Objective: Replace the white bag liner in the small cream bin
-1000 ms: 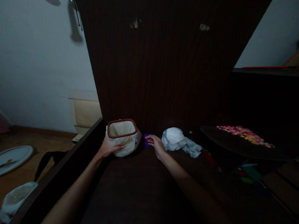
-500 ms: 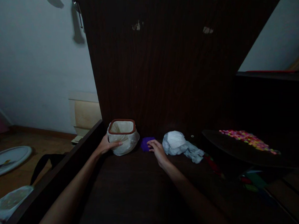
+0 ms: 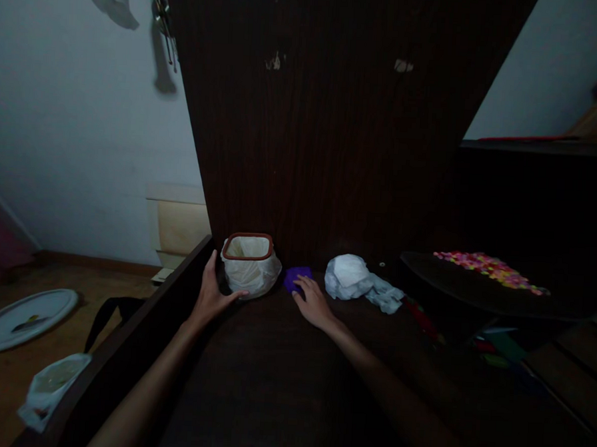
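Observation:
A small bin with a red-brown rim and a white plastic liner (image 3: 250,266) stands at the back of a dark wooden surface (image 3: 280,382). My left hand (image 3: 211,292) rests against its left side, thumb and fingers spread round it. My right hand (image 3: 313,302) lies flat with fingers stretched out, fingertips on a small purple object (image 3: 295,277) just right of the bin. A crumpled white bag or cloth (image 3: 358,281) lies to the right of my right hand.
A dark tray with many small coloured pieces (image 3: 486,268) sits at the right. A tall dark wooden panel (image 3: 333,132) rises behind. On the floor at left lie a white round plate (image 3: 21,310) and a plastic bag (image 3: 52,387).
The bin has been pushed further back and stands more upright. My left hand has loosened from gripping it to resting beside it. My right hand has drawn slightly back, staying on the purple object.

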`<control>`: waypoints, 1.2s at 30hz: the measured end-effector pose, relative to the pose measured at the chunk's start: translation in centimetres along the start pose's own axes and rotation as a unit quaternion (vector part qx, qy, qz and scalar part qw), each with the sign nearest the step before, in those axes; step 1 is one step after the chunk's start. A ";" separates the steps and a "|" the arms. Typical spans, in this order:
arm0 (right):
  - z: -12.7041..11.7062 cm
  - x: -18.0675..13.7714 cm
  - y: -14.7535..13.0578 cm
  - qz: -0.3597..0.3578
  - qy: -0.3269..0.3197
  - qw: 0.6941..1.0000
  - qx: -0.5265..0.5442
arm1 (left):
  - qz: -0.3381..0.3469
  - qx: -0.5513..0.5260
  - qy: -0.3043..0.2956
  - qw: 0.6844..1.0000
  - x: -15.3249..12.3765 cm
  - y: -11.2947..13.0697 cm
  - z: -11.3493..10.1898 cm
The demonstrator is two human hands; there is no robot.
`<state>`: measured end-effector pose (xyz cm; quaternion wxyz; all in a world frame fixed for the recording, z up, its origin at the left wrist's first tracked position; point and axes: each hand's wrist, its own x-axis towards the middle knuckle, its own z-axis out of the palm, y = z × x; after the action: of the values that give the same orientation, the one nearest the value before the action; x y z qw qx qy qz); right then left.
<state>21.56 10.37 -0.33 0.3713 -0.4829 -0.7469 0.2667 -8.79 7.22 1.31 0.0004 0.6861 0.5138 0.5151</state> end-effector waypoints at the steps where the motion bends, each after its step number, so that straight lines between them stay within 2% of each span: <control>1: 0.2 -0.2 -0.1 0.000 -0.006 1.000 -0.020 | 0.033 0.030 0.011 0.999 -0.2 0.3 0.0; 4: 0.9 -0.5 -0.1 0.013 -0.021 0.997 -0.074 | 0.121 0.112 0.035 0.986 -0.8 1.5 0.4; 6: 1.2 -0.7 -0.2 0.022 -0.025 0.994 -0.104 | 0.154 0.160 0.049 0.974 -1.1 2.3 0.8; 10: 1.1 -0.7 -1.2 0.009 -0.014 0.990 -0.139 | 0.177 0.197 0.077 0.961 -1.1 4.1 1.1; 14: 0.4 0.7 -3.2 -0.039 0.013 0.990 -0.136 | 0.198 0.195 0.096 0.956 0.5 5.7 1.0; 20: 0.7 4.0 -6.2 -0.112 0.061 0.986 -0.107 | 0.214 0.182 0.006 0.960 4.1 6.6 1.0; 25: 1.8 5.5 -6.9 -0.145 0.086 0.982 -0.082 | 0.207 0.177 -0.042 0.961 5.0 6.5 1.1; 31: 1.8 6.0 -6.9 -0.199 0.073 0.976 -0.056 | 0.191 0.185 -0.052 0.963 5.0 6.2 1.3; 36: 0.9 6.3 -6.7 -0.207 0.072 0.974 -0.053 | 0.181 0.192 -0.045 0.964 5.0 5.8 1.5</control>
<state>15.66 13.48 6.10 0.4451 -0.3551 -0.8149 0.1086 -3.93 8.79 7.25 -0.2010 0.7774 0.4696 0.3670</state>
